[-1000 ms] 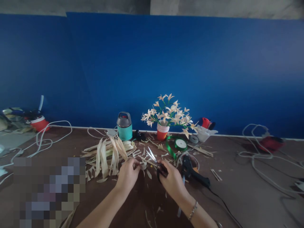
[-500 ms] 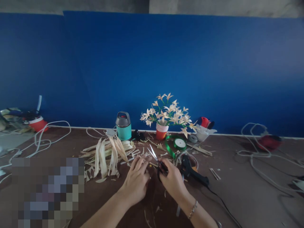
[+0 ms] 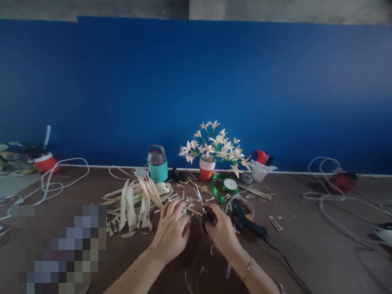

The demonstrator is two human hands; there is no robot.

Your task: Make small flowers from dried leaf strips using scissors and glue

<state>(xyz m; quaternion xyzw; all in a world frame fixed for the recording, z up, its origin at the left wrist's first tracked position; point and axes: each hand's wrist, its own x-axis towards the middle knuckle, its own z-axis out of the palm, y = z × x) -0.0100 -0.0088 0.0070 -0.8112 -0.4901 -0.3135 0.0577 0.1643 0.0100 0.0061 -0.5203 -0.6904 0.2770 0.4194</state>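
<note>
My right hand point(image 3: 221, 228) grips black-handled scissors point(image 3: 200, 200), its fingers in the loops and the blades pointing up and away. To its left, my left hand point(image 3: 172, 230) is bent over the table, thumb and fingers drawn together; whatever lies between the fingertips is too small to name. Pale scraps point(image 3: 191, 200) that look like dried husk are scattered just beyond both hands. A heap of long dried husks point(image 3: 131, 204) lies left of my left hand. Beside my right hand rests a black glue gun point(image 3: 248, 220) with its cord trailing toward me.
At the back, a red-and-white paper cup point(image 3: 207, 170) holds pale flowers point(image 3: 219, 143) on green stems. Near it are a green ribbon spool point(image 3: 230, 184), a grey tape roll point(image 3: 246, 178) and a teal canister point(image 3: 158, 165). White cables point(image 3: 327, 198) run along both sides; a blue wall point(image 3: 122, 81) stands behind.
My left hand has drawn slightly back and left from the scraps near the scissors. The scissors' tips have turned slightly right. The whole view has shifted a little.
</note>
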